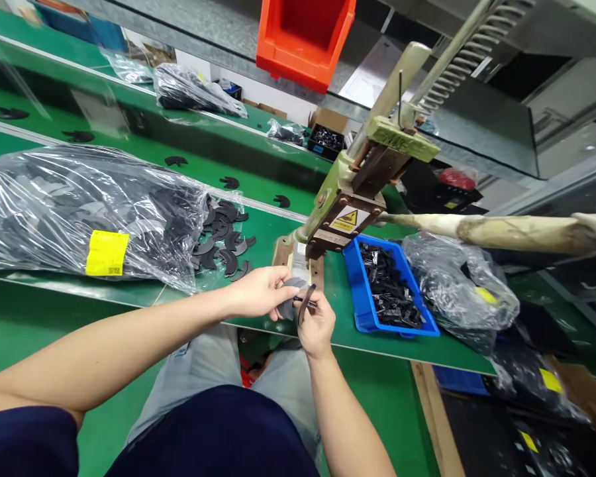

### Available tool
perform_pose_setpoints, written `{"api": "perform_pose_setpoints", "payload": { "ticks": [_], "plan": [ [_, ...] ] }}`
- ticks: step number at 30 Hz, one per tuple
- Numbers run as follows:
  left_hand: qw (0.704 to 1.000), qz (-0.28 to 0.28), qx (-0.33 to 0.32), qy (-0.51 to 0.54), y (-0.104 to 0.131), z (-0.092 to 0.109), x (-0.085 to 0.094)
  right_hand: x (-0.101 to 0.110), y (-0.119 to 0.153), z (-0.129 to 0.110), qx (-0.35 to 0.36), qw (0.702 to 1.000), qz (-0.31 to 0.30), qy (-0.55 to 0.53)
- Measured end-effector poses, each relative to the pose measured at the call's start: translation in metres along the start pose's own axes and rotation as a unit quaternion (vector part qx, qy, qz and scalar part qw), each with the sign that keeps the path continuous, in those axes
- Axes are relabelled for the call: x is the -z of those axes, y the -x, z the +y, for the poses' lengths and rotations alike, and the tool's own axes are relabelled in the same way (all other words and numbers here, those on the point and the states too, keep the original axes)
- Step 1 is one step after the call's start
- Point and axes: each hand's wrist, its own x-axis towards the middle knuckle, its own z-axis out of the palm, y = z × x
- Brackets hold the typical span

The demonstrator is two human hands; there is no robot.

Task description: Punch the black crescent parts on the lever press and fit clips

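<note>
My left hand (265,291) is closed on a dark grey curved plastic part (289,297), thumb on top. Close beside it, my right hand (318,326) pinches another curved black plastic part (305,305), seen nearly edge-on. A small dark piece shows at the right fingertips, too small to name. Both hands are just in front of the base of a green hand press (345,192), over the bench's front edge. Left of the hands, similar curved black parts (223,232) lie loose at the mouth of a clear plastic bag (84,205) full of them.
A blue bin (355,301) of small black parts stands right of the press, beside another clear bag (457,285). The press's long lever (501,228) reaches out to the right. Several curved parts lie spaced along the green strip behind. An orange bin (302,69) sits above.
</note>
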Motion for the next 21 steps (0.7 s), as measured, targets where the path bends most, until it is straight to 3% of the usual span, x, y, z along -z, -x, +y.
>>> {"api": "perform_pose_setpoints", "payload": {
  "ticks": [4, 8, 11, 13, 16, 18, 21],
  "plan": [
    [0.998, -0.038, 0.036, 0.016, -0.007, 0.001, -0.001, 0.007, 0.004, 0.004, 0.024, 0.999, -0.013, 0.035],
    [0.998, -0.023, 0.042, -0.043, -0.012, -0.005, 0.004, 0.025, 0.000, 0.002, 0.073, 0.991, -0.051, 0.100],
    [0.988, 0.055, -0.034, -0.143, -0.005, -0.006, 0.006, 0.036, -0.001, -0.001, 0.115, 0.980, -0.076, 0.143],
    [0.955, 0.116, -0.126, -0.241, 0.001, -0.003, 0.005, 0.039, -0.001, -0.002, 0.136, 0.973, -0.091, 0.162],
    [0.913, 0.102, -0.192, -0.346, 0.006, 0.000, -0.002, 0.039, 0.000, -0.003, 0.157, 0.966, -0.103, 0.178],
    [0.915, 0.080, -0.171, -0.357, 0.004, -0.003, -0.007, 0.039, 0.000, -0.004, 0.167, 0.964, -0.104, 0.181],
    [0.950, 0.085, -0.088, -0.288, -0.003, -0.014, -0.013, 0.038, 0.002, -0.006, 0.173, 0.965, -0.095, 0.174]
  ]
}}
